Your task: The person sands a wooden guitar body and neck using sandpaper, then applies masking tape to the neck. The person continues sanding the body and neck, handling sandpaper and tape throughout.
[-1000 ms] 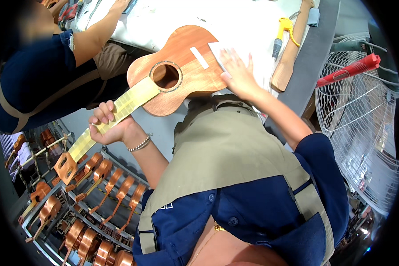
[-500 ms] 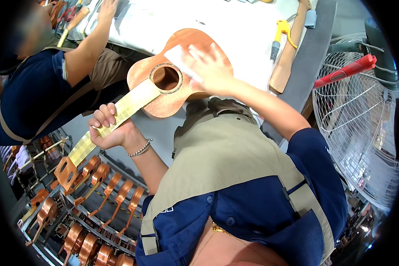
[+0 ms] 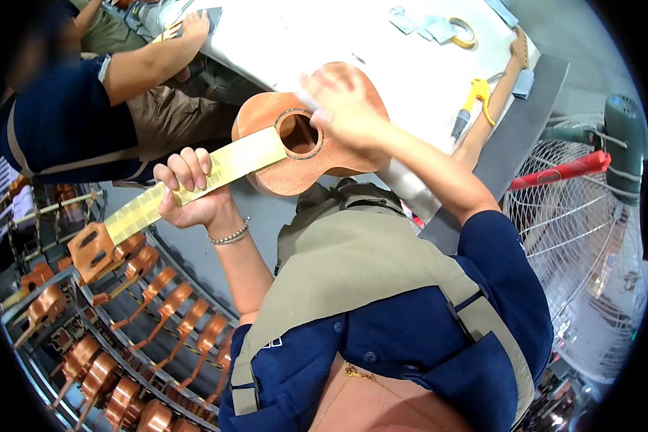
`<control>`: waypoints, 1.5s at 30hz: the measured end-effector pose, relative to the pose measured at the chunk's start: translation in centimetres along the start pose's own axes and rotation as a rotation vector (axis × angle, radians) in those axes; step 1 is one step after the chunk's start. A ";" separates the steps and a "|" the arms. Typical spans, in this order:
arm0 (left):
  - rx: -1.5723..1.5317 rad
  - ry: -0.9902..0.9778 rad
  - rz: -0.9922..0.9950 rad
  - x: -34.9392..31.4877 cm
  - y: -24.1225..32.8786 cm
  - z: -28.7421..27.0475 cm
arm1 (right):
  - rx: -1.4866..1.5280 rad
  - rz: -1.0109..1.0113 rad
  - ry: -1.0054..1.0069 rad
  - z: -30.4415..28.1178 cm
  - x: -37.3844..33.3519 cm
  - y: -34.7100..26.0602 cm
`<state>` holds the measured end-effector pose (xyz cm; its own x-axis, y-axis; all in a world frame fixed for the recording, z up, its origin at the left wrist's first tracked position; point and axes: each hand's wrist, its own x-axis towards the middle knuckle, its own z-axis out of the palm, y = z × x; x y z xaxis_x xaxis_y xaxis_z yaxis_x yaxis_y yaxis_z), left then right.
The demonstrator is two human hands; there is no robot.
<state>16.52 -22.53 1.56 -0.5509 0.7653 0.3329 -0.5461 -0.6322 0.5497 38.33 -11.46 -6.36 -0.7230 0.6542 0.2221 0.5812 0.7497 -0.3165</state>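
Note:
An unfinished wooden ukulele lies slantwise, its body over the workbench's near edge and its slotted headstock toward the lower left. Yellow masking tape covers the fretboard. My left hand is closed round the taped neck, fingers on top. My right hand is on the top of the body beside the round soundhole. A white sheet shows at its fingers, which are smeared by motion.
The white-covered workbench carries a yellow-handled tool, a wooden neck, a tape roll and blue-grey scraps. A large fan stands right. Racked ukulele bodies fill the lower left. A co-worker works at left.
The view has shifted, so the bench shows more of its far side. My right hand has moved over the ukulele's body with the white sheet; my left hand keeps its hold on the neck.

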 end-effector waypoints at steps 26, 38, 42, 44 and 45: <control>-0.020 -0.134 -0.022 1.1 -0.5 1.5 | -0.074 -0.646 0.030 -4.3 6.2 0.5; -0.047 -0.179 -0.066 2.3 -1.0 1.8 | -0.150 -0.838 0.069 -5.3 6.4 3.4; -0.054 -0.176 -0.066 2.3 -1.4 1.8 | -0.090 -0.846 0.068 -5.4 6.6 4.4; -0.052 -0.174 -0.082 2.3 -1.4 2.4 | -0.002 -0.817 0.033 -5.6 7.4 1.2; -0.051 -0.173 -0.085 2.3 -1.4 2.2 | -0.004 -0.773 0.038 -5.3 6.9 1.1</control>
<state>17.44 -19.60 3.26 -0.3872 0.8228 0.4160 -0.6195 -0.5663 0.5436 36.02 -5.59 -0.30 -0.9107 -0.0524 0.4097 -0.0820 0.9951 -0.0551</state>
